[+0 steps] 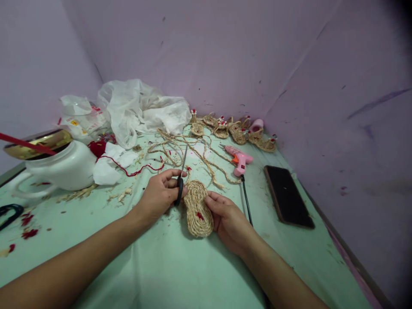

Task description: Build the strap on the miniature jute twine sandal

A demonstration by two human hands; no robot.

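From where I stand, the coiled straw sole sits between the right hand, pinching its 3 o'clock edge, and the left hand, at 10, holding scissors; its length runs 12 to 6.

Head camera: worn on the person's head, looking forward and down over the flat, pale-green-covered bench. Near range: the bare left hand and bare right hand sit around mid-frame, bare forearms entering from the lower corners. Wide field, taking in the lilac-painted walls behind; upper-right corner dark.
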